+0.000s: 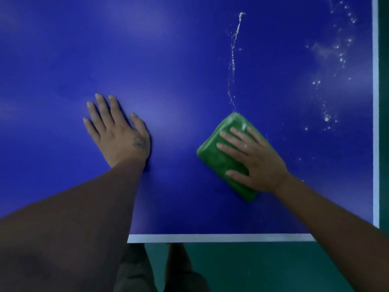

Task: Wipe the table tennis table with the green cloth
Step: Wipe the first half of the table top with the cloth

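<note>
Folded green cloth (219,157) on the blue bench (189,60), near right, pressed under right hand (255,160), fingers straight and spread. Left hand (117,133) flat on bench further left, fingers straight, slightly apart. Wet streak (233,60) just beyond cloth; droplets (341,55) far right.

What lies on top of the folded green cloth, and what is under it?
The right hand lies flat on the green cloth, fingers straight. Under it is the blue table; the cloth covers that patch, so whether it is wet there cannot be seen.
</note>
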Motion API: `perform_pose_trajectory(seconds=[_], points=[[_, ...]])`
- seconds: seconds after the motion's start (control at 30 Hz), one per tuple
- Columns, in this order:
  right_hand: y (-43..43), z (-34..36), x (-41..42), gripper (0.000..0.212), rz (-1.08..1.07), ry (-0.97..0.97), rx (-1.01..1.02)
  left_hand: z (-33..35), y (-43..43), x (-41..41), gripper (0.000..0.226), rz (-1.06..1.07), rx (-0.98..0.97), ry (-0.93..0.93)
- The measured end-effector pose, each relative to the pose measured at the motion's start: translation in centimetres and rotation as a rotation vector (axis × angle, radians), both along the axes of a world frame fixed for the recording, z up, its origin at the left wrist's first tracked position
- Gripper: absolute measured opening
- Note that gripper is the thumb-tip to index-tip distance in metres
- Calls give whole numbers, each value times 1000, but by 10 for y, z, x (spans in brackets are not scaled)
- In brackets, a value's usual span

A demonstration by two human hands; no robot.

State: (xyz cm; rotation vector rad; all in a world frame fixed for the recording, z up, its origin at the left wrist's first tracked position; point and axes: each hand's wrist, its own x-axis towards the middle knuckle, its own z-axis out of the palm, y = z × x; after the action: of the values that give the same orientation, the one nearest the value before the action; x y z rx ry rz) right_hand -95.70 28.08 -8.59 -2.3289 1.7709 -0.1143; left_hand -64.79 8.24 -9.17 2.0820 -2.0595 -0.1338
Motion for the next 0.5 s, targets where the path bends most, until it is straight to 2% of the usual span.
perform_pose_trajectory(seconds=[0.13,0.27,0.4,0.5], points=[[-46,0,-10,73,-155,54,-66,2,2,-1,71,1,-2,-16],[-25,5,26,78,-277,21,-52,2,1,-4,70,-3,-12,-2],[61,7,69,79,-72,-61,31,0,1,-2,70,2,-19,7],[103,11,50,77,138,-90,67,-1,1,-2,69,3,-18,10]])
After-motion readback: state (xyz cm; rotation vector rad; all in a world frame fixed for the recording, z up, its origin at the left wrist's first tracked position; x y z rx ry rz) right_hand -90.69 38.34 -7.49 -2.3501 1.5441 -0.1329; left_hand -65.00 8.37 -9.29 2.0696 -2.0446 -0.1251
